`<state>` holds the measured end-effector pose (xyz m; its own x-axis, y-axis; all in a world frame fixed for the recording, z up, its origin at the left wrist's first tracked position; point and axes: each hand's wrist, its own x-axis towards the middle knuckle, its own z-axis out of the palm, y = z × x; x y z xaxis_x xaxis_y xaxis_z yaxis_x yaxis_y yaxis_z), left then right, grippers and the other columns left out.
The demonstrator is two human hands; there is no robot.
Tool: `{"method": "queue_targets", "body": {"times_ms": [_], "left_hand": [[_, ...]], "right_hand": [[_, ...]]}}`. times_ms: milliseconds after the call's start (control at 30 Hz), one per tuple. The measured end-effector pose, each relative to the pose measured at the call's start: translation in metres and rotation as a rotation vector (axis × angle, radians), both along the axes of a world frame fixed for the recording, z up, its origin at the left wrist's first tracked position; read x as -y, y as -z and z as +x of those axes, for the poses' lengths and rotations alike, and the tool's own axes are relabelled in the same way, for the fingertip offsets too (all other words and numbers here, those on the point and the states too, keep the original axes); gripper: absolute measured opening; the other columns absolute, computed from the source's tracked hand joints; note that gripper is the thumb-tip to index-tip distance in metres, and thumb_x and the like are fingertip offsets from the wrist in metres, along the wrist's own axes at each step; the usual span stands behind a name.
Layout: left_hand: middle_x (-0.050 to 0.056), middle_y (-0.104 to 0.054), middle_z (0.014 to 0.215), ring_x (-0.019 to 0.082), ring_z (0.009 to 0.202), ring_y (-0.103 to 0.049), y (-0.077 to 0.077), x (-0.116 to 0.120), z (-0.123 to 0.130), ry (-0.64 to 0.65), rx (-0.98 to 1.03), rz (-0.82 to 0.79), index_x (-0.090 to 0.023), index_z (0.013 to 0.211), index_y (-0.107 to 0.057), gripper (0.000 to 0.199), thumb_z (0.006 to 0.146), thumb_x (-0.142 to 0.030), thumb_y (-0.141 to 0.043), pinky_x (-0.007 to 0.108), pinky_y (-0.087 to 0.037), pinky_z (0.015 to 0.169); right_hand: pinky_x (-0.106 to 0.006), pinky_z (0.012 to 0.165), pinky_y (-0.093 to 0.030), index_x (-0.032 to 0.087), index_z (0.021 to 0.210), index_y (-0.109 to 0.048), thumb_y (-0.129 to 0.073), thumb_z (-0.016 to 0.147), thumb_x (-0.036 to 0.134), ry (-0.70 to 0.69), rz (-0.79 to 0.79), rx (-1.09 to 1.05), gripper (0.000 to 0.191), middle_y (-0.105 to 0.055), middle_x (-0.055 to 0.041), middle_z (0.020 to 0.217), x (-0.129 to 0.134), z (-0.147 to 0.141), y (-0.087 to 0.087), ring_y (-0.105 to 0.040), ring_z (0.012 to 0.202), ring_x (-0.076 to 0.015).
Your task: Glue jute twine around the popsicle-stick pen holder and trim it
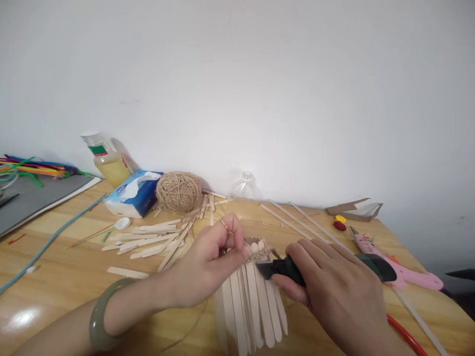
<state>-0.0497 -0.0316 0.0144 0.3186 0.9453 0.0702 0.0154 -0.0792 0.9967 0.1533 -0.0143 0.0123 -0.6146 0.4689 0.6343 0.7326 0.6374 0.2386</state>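
Craft sticks (255,291) stand side by side in a fanned bundle on the table in front of me, with twine (262,256) wrapped around their upper part. My left hand (218,262) is closed in a pinch on the twine at the upper left of the bundle; its fingertips partly hide the strand. In my right hand (334,284) is a utility knife (285,269) with a dark handle. Its blade (264,270) points left, close to the twine and the sticks just below it; whether it touches them I cannot tell.
Loose craft sticks (148,241) lie left of the bundle, before a twine ball (179,192), a tissue box (133,194) and a bottle (107,160). Clear glue sticks (297,221), a cut plastic bottle top (246,185) and a pink glue gun (411,277) are behind and right.
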Motion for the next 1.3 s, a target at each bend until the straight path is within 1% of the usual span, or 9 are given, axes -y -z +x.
{"method": "queue_targets", "body": {"times_ms": [233, 433, 600, 800, 900, 1067, 1200, 1300], "left_hand": [[-0.009, -0.031, 0.056, 0.008, 0.051, -0.026, 0.001, 0.003, 0.003, 0.006, 0.046, -0.038, -0.021, 0.074, -0.034, 0.023, 0.088, -0.031, -0.049, 0.021, -0.022, 0.047], [-0.008, -0.034, 0.058, 0.008, 0.053, -0.029, 0.004, 0.0, 0.0, -0.034, 0.081, -0.032, -0.02, 0.074, -0.037, 0.02, 0.087, -0.026, -0.051, 0.02, -0.024, 0.049], [-0.007, -0.035, 0.059, 0.008, 0.054, -0.029, 0.004, 0.001, -0.001, -0.014, 0.075, -0.03, -0.02, 0.074, -0.037, 0.019, 0.086, -0.025, -0.051, 0.02, -0.025, 0.049], [-0.008, -0.031, 0.058, 0.008, 0.053, -0.027, 0.004, 0.002, 0.0, 0.006, 0.034, 0.003, -0.02, 0.073, -0.037, 0.02, 0.088, -0.026, -0.05, 0.02, -0.023, 0.047], [-0.008, -0.03, 0.058, 0.008, 0.052, -0.026, 0.005, 0.001, 0.0, 0.014, 0.04, 0.021, -0.02, 0.072, -0.036, 0.022, 0.088, -0.025, -0.05, 0.02, -0.022, 0.047], [-0.008, -0.029, 0.057, 0.008, 0.052, -0.025, 0.007, 0.001, -0.001, 0.053, 0.069, 0.012, -0.02, 0.071, -0.036, 0.022, 0.088, -0.025, -0.05, 0.021, -0.021, 0.047], [-0.008, -0.029, 0.058, 0.009, 0.053, -0.025, 0.009, 0.0, -0.001, 0.049, 0.07, 0.015, -0.02, 0.071, -0.036, 0.022, 0.088, -0.025, -0.05, 0.021, -0.021, 0.047], [-0.008, -0.03, 0.058, 0.008, 0.053, -0.026, 0.01, -0.002, -0.001, 0.034, 0.079, 0.006, -0.02, 0.073, -0.037, 0.02, 0.086, -0.024, -0.052, 0.021, -0.022, 0.048]], "right_hand": [[-0.027, 0.054, -0.027, 0.02, 0.059, -0.046, -0.028, 0.094, 0.049, 0.009, 0.007, -0.008, 0.049, -0.048, 0.0016, 0.05, -0.001, 0.0, -0.001, -0.044, 0.049, -0.0148], [-0.026, 0.049, -0.025, 0.021, 0.059, -0.046, -0.028, 0.094, 0.047, -0.073, -0.081, -0.012, 0.047, -0.05, 0.0038, 0.048, -0.002, 0.004, -0.003, -0.046, 0.043, -0.0121], [-0.026, 0.049, -0.025, 0.02, 0.06, -0.047, -0.029, 0.094, 0.049, -0.06, -0.079, -0.008, 0.048, -0.051, 0.0038, 0.049, -0.003, 0.006, -0.001, -0.047, 0.044, -0.0119], [-0.027, 0.052, -0.026, 0.021, 0.06, -0.046, -0.028, 0.093, 0.051, -0.03, -0.02, 0.006, 0.049, -0.049, 0.0033, 0.049, -0.002, 0.003, 0.0, -0.046, 0.046, -0.0136], [-0.027, 0.053, -0.025, 0.021, 0.06, -0.045, -0.027, 0.093, 0.052, -0.025, -0.019, 0.004, 0.049, -0.049, 0.003, 0.05, -0.002, 0.003, 0.0, -0.045, 0.048, -0.014], [-0.027, 0.053, -0.025, 0.02, 0.06, -0.044, -0.025, 0.093, 0.052, -0.043, -0.024, 0.01, 0.05, -0.048, 0.0028, 0.051, -0.005, 0.002, 0.001, -0.043, 0.048, -0.0138], [-0.027, 0.052, -0.025, 0.02, 0.06, -0.044, -0.025, 0.093, 0.052, -0.045, -0.021, 0.002, 0.05, -0.049, 0.0026, 0.051, -0.006, 0.003, 0.001, -0.044, 0.048, -0.0139], [-0.026, 0.05, -0.025, 0.02, 0.06, -0.046, -0.025, 0.094, 0.051, -0.083, -0.071, -0.003, 0.05, -0.05, 0.0031, 0.05, -0.005, 0.004, -0.002, -0.045, 0.046, -0.0123]]}}
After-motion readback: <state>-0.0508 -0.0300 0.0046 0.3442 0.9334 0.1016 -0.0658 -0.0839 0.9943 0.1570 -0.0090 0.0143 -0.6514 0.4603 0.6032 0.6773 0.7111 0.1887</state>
